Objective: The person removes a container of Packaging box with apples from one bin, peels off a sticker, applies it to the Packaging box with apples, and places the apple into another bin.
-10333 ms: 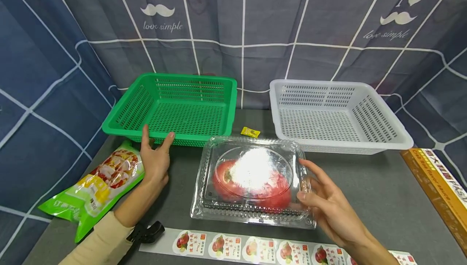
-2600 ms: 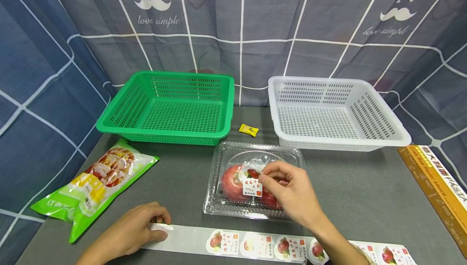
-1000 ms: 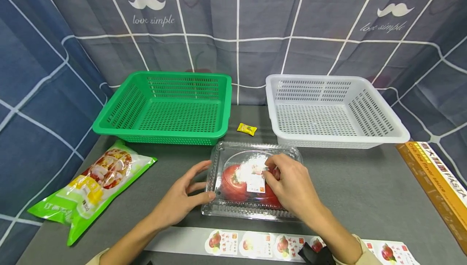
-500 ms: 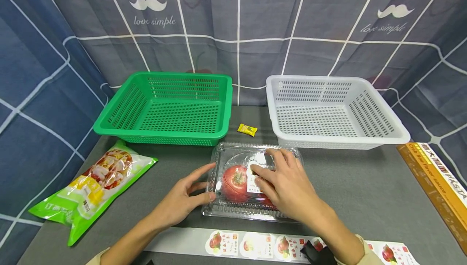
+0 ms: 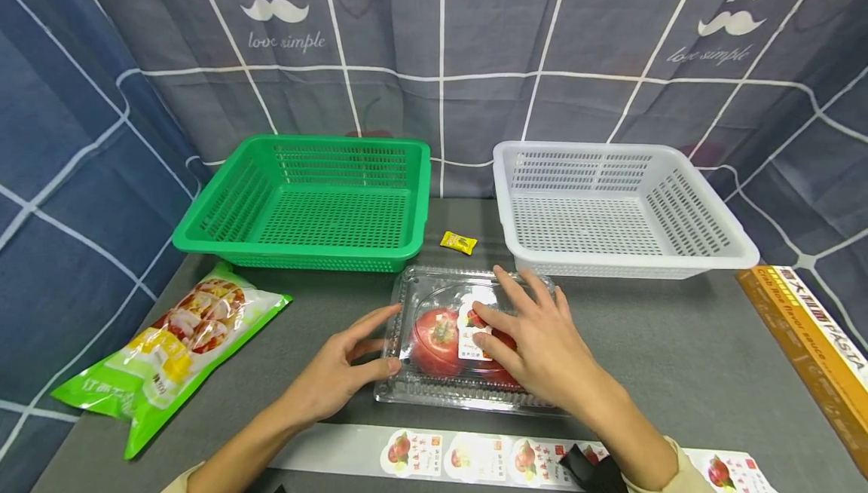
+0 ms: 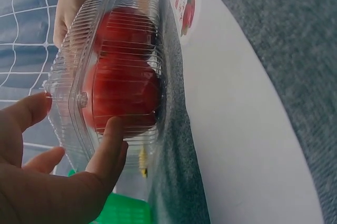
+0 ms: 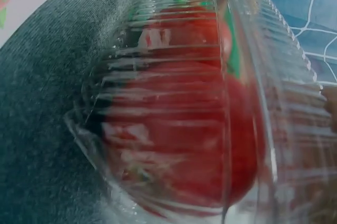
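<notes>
Makeshift packing station; curtain (image 5: 441, 41) backdrop; baskets (image 5: 319, 199)

- Backdrop: grey-blue cloth curtain (image 5: 475, 26) with white grid lines, printed moustaches, hearts and "love simple" lettering, hung behind and along both sides.
- Worktop (image 5: 678, 350): flat, covered in dark grey felt-like fabric.
- Light: even, soft.

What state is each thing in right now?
Clear clamshell box: closed, tomatoes inside, flat on the table.
Label sticker: stuck on the box lid.
Right hand: fingers straight, pressing the sticker.
Left hand: open, touching the box's left edge.
Green basket: empty.
White basket: empty.
Snack bag: sealed, lying flat.
Sticker strip: flat, first slots peeled.
</notes>
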{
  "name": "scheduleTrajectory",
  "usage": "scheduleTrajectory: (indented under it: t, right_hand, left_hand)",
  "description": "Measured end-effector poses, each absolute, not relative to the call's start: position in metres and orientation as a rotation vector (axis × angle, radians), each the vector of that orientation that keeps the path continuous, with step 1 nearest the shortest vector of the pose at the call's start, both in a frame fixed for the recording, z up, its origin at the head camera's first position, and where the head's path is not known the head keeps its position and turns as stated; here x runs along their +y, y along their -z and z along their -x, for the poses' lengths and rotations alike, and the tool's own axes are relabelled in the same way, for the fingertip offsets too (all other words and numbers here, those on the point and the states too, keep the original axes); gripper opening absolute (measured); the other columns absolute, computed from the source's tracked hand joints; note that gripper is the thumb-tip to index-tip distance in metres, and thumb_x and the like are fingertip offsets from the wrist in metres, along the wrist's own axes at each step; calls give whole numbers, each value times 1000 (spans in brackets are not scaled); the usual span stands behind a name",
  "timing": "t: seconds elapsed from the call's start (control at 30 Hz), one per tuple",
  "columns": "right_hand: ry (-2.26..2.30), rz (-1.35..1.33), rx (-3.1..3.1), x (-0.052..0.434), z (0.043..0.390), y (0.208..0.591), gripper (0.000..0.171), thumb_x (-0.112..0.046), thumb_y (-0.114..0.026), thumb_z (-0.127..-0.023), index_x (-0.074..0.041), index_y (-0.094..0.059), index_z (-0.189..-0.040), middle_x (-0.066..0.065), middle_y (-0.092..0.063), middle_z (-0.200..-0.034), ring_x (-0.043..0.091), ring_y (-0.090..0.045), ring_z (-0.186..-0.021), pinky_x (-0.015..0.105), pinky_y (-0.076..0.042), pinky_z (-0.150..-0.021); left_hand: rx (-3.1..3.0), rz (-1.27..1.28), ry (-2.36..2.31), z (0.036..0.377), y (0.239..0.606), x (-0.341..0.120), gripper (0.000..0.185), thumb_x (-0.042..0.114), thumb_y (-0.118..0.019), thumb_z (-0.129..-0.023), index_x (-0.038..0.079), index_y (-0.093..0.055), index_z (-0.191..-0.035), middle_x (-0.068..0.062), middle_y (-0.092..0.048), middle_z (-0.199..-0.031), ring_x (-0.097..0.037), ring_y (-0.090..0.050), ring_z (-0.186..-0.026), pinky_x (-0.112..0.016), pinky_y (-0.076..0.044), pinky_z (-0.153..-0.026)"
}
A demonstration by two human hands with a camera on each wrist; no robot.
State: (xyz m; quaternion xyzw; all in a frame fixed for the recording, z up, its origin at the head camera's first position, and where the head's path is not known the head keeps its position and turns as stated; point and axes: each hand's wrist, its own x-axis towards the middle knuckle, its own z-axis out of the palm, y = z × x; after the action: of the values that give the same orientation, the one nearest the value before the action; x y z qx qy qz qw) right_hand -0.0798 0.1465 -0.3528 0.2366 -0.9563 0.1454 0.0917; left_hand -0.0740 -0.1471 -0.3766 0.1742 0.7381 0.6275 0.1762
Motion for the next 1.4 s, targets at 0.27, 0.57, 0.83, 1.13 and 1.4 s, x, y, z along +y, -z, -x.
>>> scheduleTrajectory:
  t: [0.27, 0.57, 0.83, 1.13, 1.4]
  right_hand:
    - [-815, -699, -2569, 155, 81, 364, 14, -24, -77, -85, -14, -82, -94, 13, -57, -138, 33, -46, -127, 66, -28, -104]
    - [-906, -470, -2601, 156, 83, 368, 43, -21, -77, -85, -7, -67, -124, 19, -38, -151, 40, -34, -134, 67, -34, -97]
    - [-650, -384, -2876, 148, 88, 361, 96, -69, -64, -82, -18, -30, -156, 17, -9, -163, 44, -15, -144, 72, -32, -99]
    - [-536, -323, -2884, 143, 94, 358, 86, -63, -60, -89, -19, -29, -156, 18, -15, -160, 43, -26, -138, 69, -42, -89]
    - [-683, -360, -2812, 148, 94, 359, 57, -30, -57, -99, -21, -40, -152, 19, -20, -159, 42, -28, -138, 69, -42, -87]
  left_hand:
    - [2121, -480, -1763, 74, 377, -147, 66, 16, -69, -93, 16, -40, -152, -13, -25, -159, -39, -49, -126, -29, -51, -89]
    - [2117, -461, -1758, 73, 376, -146, 66, 17, -69, -94, 16, -39, -153, -14, -23, -160, -40, -48, -128, -29, -51, -90]
    - [2085, -471, -1790, 74, 376, -146, 67, 14, -70, -93, 13, -39, -152, -15, -22, -160, -40, -48, -127, -30, -52, -89]
    - [2083, -463, -1796, 73, 375, -146, 69, 13, -71, -91, 12, -39, -152, -16, -22, -160, -39, -49, -127, -29, -52, -88]
    - [2099, -451, -1792, 73, 377, -147, 68, 14, -72, -91, 14, -40, -152, -14, -24, -160, -38, -49, -127, -29, -52, -88]
